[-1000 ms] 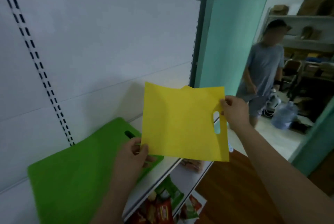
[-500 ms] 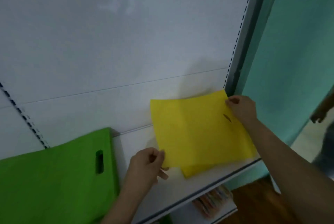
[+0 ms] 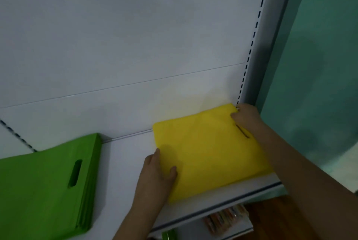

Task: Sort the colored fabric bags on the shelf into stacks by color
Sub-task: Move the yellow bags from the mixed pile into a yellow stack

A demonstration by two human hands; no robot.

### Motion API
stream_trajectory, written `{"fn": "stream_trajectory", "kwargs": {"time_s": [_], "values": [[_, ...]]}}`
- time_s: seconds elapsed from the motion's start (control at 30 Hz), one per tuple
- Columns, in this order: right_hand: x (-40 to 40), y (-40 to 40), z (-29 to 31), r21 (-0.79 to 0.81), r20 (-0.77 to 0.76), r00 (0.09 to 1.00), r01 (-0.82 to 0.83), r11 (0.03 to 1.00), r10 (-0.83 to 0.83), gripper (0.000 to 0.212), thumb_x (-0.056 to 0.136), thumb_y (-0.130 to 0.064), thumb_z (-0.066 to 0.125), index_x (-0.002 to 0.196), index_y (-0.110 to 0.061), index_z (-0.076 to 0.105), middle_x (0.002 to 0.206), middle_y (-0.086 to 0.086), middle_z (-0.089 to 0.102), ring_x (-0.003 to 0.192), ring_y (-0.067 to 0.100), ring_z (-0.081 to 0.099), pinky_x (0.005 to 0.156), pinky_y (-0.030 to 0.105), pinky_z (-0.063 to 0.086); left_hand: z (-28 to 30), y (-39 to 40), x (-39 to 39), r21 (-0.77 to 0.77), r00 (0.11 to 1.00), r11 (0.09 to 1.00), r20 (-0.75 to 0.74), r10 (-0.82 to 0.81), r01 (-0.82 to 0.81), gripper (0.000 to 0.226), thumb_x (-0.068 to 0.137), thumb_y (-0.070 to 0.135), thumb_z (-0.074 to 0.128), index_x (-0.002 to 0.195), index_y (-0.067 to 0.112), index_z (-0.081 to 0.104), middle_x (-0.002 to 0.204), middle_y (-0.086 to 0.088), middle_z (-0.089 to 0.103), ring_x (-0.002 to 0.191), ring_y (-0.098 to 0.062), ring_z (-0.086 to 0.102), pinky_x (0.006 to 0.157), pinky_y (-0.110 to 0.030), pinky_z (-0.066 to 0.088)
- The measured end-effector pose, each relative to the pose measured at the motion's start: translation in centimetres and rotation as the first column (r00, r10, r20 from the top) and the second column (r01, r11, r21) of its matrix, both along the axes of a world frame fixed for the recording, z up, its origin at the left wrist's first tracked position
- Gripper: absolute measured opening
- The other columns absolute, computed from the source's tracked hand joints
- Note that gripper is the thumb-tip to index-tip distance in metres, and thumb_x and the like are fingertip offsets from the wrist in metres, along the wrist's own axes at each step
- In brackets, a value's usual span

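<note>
Head view. A white shelf carries two piles of fabric bags, well apart, with a bare strip of shelf between them. The yellow bags lie flat at the right end of the shelf, their far right corner close to the slotted upright of the rack and their near edge just short of the shelf's front lip. A slit handle is cut near the right edge of the top bag. The left hand rests at the near left corner of the yellow pile, thumb lying on top of the fabric and fingers along the left edge; whether any fingers curl under the pile cannot be told. The right hand sits at the far right corner, beside the slit handle, its fingers bent over the bag's edge; the fingertips are hidden behind the hand, so the grip itself cannot be told. The right forearm crosses over the right edge of the pile and covers it. The green bags form a thicker stack at the left end of the shelf, layered edges visible on the right side, an oval handle hole in the top bag. Behind stands the white back panel; to the right, a teal wall. Below the shelf front, packaged goods show on a lower shelf, blurred.
</note>
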State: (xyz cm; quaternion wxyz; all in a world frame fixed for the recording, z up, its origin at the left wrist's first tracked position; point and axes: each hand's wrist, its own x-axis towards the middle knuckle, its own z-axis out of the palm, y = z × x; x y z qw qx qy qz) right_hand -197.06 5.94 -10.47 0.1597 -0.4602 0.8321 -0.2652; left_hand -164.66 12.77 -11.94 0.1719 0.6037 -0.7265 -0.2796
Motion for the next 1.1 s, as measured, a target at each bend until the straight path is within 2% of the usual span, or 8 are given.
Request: {"fn": "stream_trajectory", "kwargs": {"time_s": [0.1, 0.2, 0.33, 0.47, 0.6, 0.83, 0.97, 1.1], "values": [[1.3, 0.2, 0.6, 0.095, -0.033, 0.999, -0.01, 0.995, 0.013, 0.015, 0.095, -0.013, 0.049, 0.097, 0.001, 0.055, 0.093, 0.017, 0.055, 0.071, 0.022, 0.051, 0.061, 0.032, 0.042, -0.1, 0.3, -0.5, 0.012, 1.0, 1.0, 0.018, -0.024, 0.023, 0.074, 0.098, 0.043, 0.053, 0.157, 0.015, 0.017, 0.16, -0.002, 0.025, 0.141, -0.019, 0.034, 0.11, -0.026, 0.03], [3.6, 0.5, 2.6, 0.066, -0.181, 0.983, -0.014, 0.998, 0.026, 0.03, 0.099, -0.024, 0.045, 0.114, 0.0, 0.054, 0.106, 0.015, 0.06, 0.087, 0.028, 0.055, 0.072, 0.036, 0.046, 0.4, 0.0, 0.2, -0.031, 0.998, 0.999, -0.053, -0.035, 0.033, 0.078, 0.098, 0.049, 0.049, 0.158, 0.019, 0.009, 0.163, 0.001, 0.02, 0.146, -0.016, 0.026, 0.115, -0.027, 0.025], [11.4, -0.2, 7.1, -0.227, -0.274, 0.953, -0.191, 0.955, 0.125, 0.043, 0.102, -0.033, 0.044, 0.137, -0.01, 0.054, 0.132, 0.012, 0.061, 0.116, 0.032, 0.058, 0.089, 0.038, 0.048, 1.4, 0.0, 3.1, -0.166, 0.979, 0.984, -0.201, 0.033, -0.068, 0.07, 0.097, 0.05, 0.051, 0.156, 0.028, 0.021, 0.157, 0.009, 0.032, 0.137, -0.012, 0.04, 0.113, -0.031, 0.037], [22.1, -1.3, 10.2, -0.5, -0.16, 0.886, -0.453, 0.738, 0.436, 0.039, 0.099, -0.034, 0.052, 0.133, -0.016, 0.06, 0.128, 0.005, 0.065, 0.117, 0.021, 0.06, 0.099, 0.037, 0.048, 2.4, 1.2, 8.2, -0.286, 0.956, 0.937, -0.265, 0.125, -0.202, 0.062, 0.097, 0.046, 0.053, 0.153, 0.028, 0.032, 0.15, 0.013, 0.041, 0.132, -0.004, 0.044, 0.109, -0.03, 0.041], [34.3, -1.4, 12.4, -0.582, -0.119, 0.763, -0.572, 0.578, 0.635, 0.038, 0.098, -0.034, 0.055, 0.133, -0.019, 0.059, 0.129, 0.002, 0.064, 0.119, 0.016, 0.058, 0.103, 0.034, 0.046, 4.0, 3.4, 16.3, -0.389, 0.912, 0.84, -0.312, 0.266, -0.378, 0.057, 0.098, 0.04, 0.055, 0.15, 0.03, 0.035, 0.143, 0.016, 0.045, 0.122, 0.003, 0.045, 0.104, -0.021, 0.04], [56.9, 1.8, 14.1, -0.584, -0.101, 0.588, -0.688, 0.431, 0.803, 0.048, 0.1, -0.037, 0.05, 0.144, -0.018, 0.048, 0.146, 0.003, 0.051, 0.135, 0.019, 0.046, 0.114, 0.041, 0.036, 4.4, 10.0, 35.4, -0.433, 0.814, 0.693, -0.371, 0.447, -0.577, 0.053, 0.098, 0.046, 0.05, 0.147, 0.034, 0.037, 0.141, 0.021, 0.043, 0.128, 0.003, 0.042, 0.108, -0.029, 0.04], [70.4, 4.5, 14.0, -0.565, -0.146, 0.501, -0.75, 0.344, 0.853, 0.051, 0.101, -0.036, 0.049, 0.147, -0.014, 0.043, 0.15, 0.004, 0.046, 0.139, 0.02, 0.04, 0.116, 0.032, 0.029, 5.0, 14.7, 47.0, -0.446, 0.753, 0.608, -0.364, 0.547, -0.657, 0.051, 0.099, 0.047, 0.049, 0.147, 0.039, 0.034, 0.136, 0.028, 0.039, 0.118, 0.009, 0.04, 0.099, -0.017, 0.04], [81.6, 7.1, 13.5, -0.556, -0.117, 0.44, -0.772, 0.309, 0.89, 0.056, 0.101, -0.037, 0.047, 0.151, -0.013, 0.036, 0.156, 0.006, 0.037, 0.145, 0.021, 0.031, 0.117, 0.032, 0.022, 5.0, 18.2, 57.0, -0.434, 0.7, 0.554, -0.352, 0.621, -0.71, 0.055, 0.098, 0.053, 0.046, 0.15, 0.04, 0.031, 0.148, 0.026, 0.035, 0.123, 0.014, 0.033, 0.097, -0.007, 0.027]]}}
